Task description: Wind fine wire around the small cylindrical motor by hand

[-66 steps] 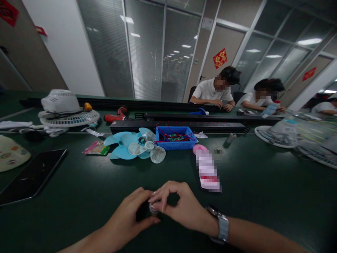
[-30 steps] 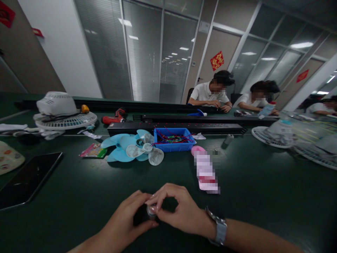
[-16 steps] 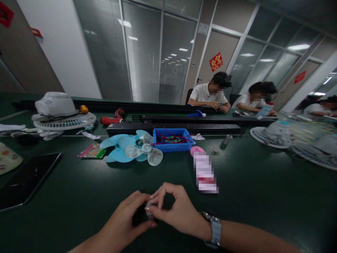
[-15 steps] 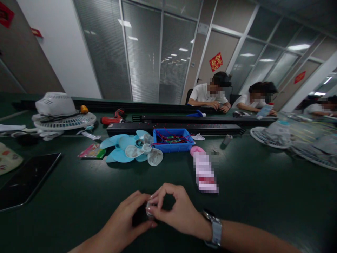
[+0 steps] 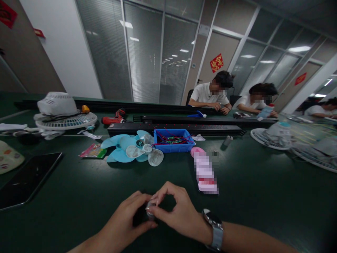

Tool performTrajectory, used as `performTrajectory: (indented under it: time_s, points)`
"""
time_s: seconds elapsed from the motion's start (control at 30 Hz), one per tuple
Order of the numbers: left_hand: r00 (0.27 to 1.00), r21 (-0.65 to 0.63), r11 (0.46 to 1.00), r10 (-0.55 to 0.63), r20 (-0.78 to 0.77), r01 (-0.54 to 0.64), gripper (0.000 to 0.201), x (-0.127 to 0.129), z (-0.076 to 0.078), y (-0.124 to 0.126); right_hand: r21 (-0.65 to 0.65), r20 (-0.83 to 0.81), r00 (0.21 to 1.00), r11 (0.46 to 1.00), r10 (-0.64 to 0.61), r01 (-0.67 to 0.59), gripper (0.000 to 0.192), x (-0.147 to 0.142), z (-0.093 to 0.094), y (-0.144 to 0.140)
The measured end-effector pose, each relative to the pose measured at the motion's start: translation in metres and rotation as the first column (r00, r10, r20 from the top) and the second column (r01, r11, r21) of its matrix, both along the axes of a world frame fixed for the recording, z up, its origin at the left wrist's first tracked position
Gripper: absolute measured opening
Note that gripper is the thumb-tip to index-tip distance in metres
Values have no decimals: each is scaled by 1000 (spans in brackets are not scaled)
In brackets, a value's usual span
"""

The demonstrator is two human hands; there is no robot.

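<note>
Nearest the camera, the left hand (image 5: 126,221) cupped a small dark cylindrical part (image 5: 143,216) low over the green table (image 5: 79,196), fingers curled around it. The right hand (image 5: 176,212), wearing a wristwatch (image 5: 216,230), pinched the part's silvery end (image 5: 151,206) between thumb and forefinger. Beyond the part lay a pink object (image 5: 204,170), then pale blue fan blades (image 5: 131,149) left of a blue bin (image 5: 172,140) of wires. Farther behind the bin, seated people (image 5: 212,95) worked.
</note>
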State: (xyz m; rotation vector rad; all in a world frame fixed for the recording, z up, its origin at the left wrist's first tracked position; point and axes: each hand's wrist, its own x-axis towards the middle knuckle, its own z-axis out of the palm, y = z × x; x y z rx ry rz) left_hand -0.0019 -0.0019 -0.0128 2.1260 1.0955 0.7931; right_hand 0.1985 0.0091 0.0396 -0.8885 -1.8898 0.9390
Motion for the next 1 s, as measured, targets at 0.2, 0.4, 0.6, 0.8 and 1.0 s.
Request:
performTrajectory:
  time_s: [0.2,0.4,0.6,0.8,1.0]
  points:
    - [999,22,1000,2,39,-3,34,-1,-4,1,65,1,996,994,87,-87,13,3,1,0]
    - [1000,-12,1000,-2,12,2,37,0,-1,0,-20,-51,999,1000,16,-17,20,-1,2,1]
    - [1000,-48,999,13,-21,-14,40,0,5,0,190,-84,987,971,-135,148,17,18,7,24]
    - [998,-75,997,19,-61,-24,40,1,9,-1,531,368,804,815,-468,232,17,66,-11,61]
    - [999,-56,998,18,-51,-21,40,0,7,0,496,472,746,841,-470,215,20,71,-25,61]
